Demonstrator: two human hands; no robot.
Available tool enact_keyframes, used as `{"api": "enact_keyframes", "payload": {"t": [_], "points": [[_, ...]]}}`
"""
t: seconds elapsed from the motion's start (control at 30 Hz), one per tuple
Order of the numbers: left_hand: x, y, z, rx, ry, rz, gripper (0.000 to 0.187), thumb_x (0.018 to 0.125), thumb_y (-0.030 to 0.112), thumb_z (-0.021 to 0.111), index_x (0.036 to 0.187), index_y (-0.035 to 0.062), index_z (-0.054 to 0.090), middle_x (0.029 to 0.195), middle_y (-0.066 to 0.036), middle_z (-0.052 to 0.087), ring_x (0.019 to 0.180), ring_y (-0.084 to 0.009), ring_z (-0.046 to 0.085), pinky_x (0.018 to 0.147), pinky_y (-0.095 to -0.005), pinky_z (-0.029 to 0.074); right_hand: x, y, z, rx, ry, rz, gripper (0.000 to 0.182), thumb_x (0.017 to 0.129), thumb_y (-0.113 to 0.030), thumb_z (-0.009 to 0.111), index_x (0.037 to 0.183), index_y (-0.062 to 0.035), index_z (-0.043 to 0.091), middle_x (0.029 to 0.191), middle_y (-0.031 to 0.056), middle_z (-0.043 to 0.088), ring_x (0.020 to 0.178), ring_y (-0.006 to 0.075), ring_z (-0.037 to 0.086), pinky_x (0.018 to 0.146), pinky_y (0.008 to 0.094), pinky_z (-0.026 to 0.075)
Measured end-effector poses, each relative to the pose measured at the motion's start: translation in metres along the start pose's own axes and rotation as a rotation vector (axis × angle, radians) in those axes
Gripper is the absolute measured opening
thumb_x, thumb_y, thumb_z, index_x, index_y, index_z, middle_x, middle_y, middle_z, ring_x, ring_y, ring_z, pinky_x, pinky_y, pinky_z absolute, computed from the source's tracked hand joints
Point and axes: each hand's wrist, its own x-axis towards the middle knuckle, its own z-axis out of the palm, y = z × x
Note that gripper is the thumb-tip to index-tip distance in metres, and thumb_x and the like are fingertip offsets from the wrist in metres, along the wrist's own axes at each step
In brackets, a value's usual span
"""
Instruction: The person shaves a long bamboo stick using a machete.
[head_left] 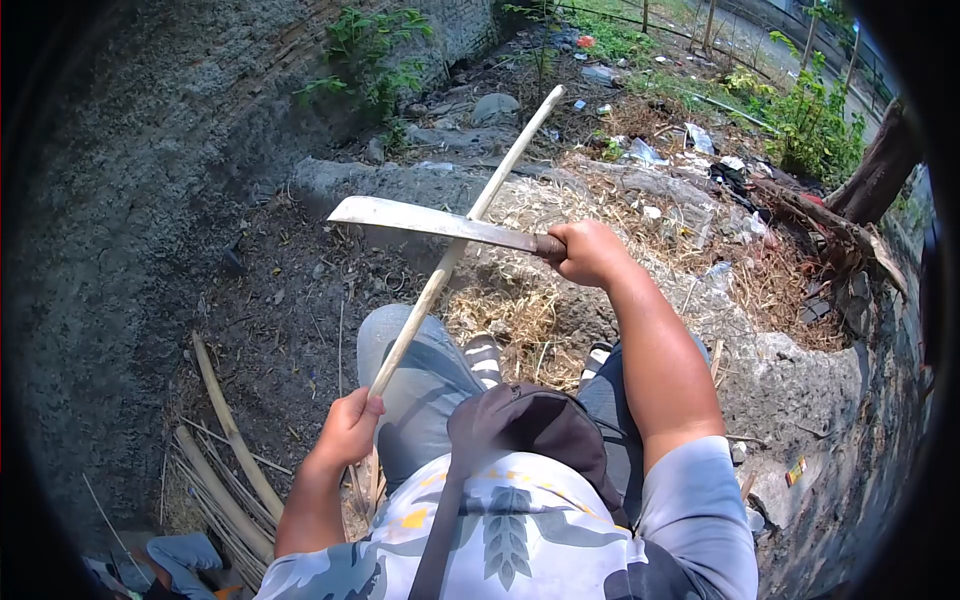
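**Blade laid across a long pale stick**

The left hand (348, 428) grips the lower end of the stick (455, 250), which slants up and away over the knees; the right hand (590, 252) is closed round the handle of a machete (430, 222), whose blade crosses the stick about midway; to do this well, I judge, keep the holding hand well below the edge and strike away from the legs; a dark bag (535, 430) sits shut on the lap, contents unseen; split canes (225, 470) lie beside the left arm.
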Motion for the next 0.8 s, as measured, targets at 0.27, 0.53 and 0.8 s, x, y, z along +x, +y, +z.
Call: {"api": "enact_keyframes", "payload": {"t": [0.27, 0.53, 0.8], "points": [[0.015, 0.002, 0.010, 0.027, 0.005, -0.019, 0.038, 0.111, 0.035, 0.053, 0.094, 0.0034, 0.065, 0.068, -0.003, 0.054, 0.065, -0.0109, 0.051, 0.059, -0.0332, 0.044, -0.002, -0.019, 0.013, -0.049, 0.090, -0.240, 0.016, 0.079, -0.022, 0.075, 0.093, -0.0152, 0.070, 0.087, 0.0148, 0.073, 0.087, 0.0402, 0.071, 0.078, 0.0526, 0.056], [0.010, 0.021, 0.007, 0.091, 0.006, -0.033, 0.039, 0.111, 0.036, 0.052, 0.096, 0.0030, 0.066, 0.070, -0.004, 0.056, 0.067, -0.0121, 0.051, 0.061, -0.0342, 0.044, 0.001, 0.003, -0.004, -0.003, 0.054, 0.012, 0.017, 0.079, -0.019, 0.071, 0.096, -0.0161, 0.074, 0.094, 0.0139, 0.075, 0.094, 0.0369, 0.072, 0.085, 0.0502, 0.057], [0.019, 0.013, 0.015, 0.056, -0.012, 0.001, 0.038, 0.111, 0.034, 0.052, 0.094, 0.0025, 0.064, 0.071, -0.003, 0.056, 0.070, -0.0117, 0.051, 0.063, -0.0335, 0.045, -0.003, -0.023, 0.012, -0.094, 0.081, -0.329, 0.016, 0.075, -0.018, 0.074, 0.090, -0.0132, 0.070, 0.085, 0.0150, 0.072, 0.088, 0.0394, 0.071, 0.077, 0.0523, 0.056]]}}
